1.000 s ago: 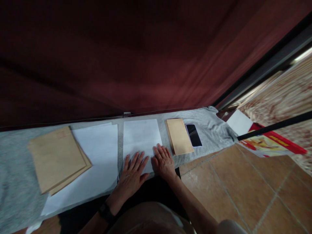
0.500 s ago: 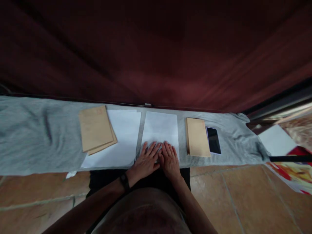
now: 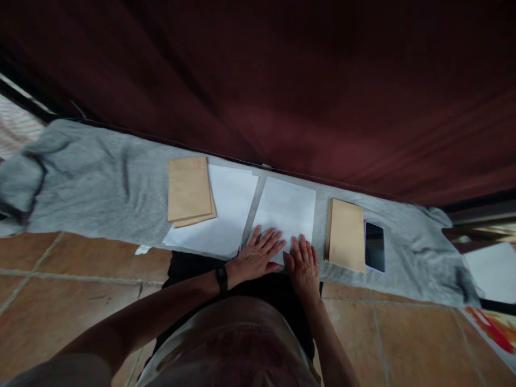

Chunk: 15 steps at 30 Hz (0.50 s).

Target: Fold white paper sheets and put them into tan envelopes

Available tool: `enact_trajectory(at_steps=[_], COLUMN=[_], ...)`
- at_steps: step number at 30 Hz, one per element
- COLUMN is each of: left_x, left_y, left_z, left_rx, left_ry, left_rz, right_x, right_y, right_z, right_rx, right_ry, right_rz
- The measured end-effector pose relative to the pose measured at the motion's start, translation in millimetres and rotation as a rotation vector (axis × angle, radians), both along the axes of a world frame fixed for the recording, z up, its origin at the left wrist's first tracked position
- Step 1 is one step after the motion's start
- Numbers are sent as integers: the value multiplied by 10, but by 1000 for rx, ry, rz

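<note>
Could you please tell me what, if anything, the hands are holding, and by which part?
Nothing appears to be held: the left hand and right hand rest flat on the near part of the white sheet, without gripping it.

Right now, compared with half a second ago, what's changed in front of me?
Your left hand and right hand, almost together before, have spread apart over the white sheet: left hand leftward, right hand rightward. The view has swung left. Nothing was picked up; the sheet, left brown stack, right brown stack and phone stayed put.

Left grip [image 3: 253, 259] and right grip [image 3: 305, 267] flat on paper [image 3: 287, 204]
</note>
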State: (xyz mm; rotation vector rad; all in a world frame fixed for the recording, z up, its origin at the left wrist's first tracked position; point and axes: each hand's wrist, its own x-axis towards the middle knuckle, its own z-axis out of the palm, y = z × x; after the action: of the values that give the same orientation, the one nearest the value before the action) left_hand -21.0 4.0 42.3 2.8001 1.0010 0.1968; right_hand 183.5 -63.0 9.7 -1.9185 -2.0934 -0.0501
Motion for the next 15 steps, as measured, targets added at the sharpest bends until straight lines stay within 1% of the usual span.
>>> enact_trajectory(at_steps=[6, 9, 11, 15], left_x=[-25, -31, -30, -28], left_y=[1, -2, -7, -16], left_z=[-7, 10, 19, 6], left_rx=[-17, -18, -13, 7], left_ry=[-17, -16, -13, -11], left_rz=[-16, -19, -15, -9], right_x=[155, 178, 160, 108], right_y=[-101, -133, -145, -164], right_z=[-36, -31, -20, 15], right_rx=[17, 29, 28, 5], right_ry=[13, 16, 29, 45], right_rz=[-18, -35, -6, 117])
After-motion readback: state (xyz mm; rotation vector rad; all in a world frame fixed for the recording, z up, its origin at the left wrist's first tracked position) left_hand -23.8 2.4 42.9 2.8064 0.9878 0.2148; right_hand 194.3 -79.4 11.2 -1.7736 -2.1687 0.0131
